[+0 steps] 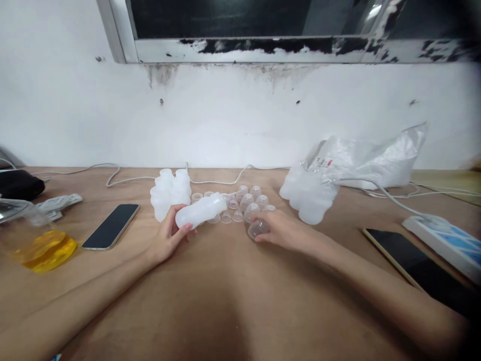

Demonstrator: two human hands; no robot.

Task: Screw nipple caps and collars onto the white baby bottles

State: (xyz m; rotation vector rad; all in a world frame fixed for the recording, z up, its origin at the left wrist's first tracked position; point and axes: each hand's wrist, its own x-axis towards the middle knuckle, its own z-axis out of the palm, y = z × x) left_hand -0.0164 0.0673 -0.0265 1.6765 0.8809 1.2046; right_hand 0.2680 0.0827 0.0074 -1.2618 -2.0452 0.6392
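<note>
My left hand (173, 234) is closed around a frosted white plastic bottle (199, 210). It is tilted, with its threaded neck pointing right and slightly up. At the front of a cluster of clear domed caps (247, 201), my right hand (277, 226) has its fingers around one clear domed cap (257, 229). Smaller clear ring-like pieces (226, 217) lie left of the caps, partly hidden behind the held bottle. A group of similar white bottles (171, 193) stands just behind my left hand.
More white bottles (310, 198) stand at the right, before a plastic bag (376, 158). Phones lie at the left (111, 226) and right (409, 258), near a power strip (447, 243). A jug of yellow liquid (47, 250) is far left. A white cable (221, 182) runs along the back.
</note>
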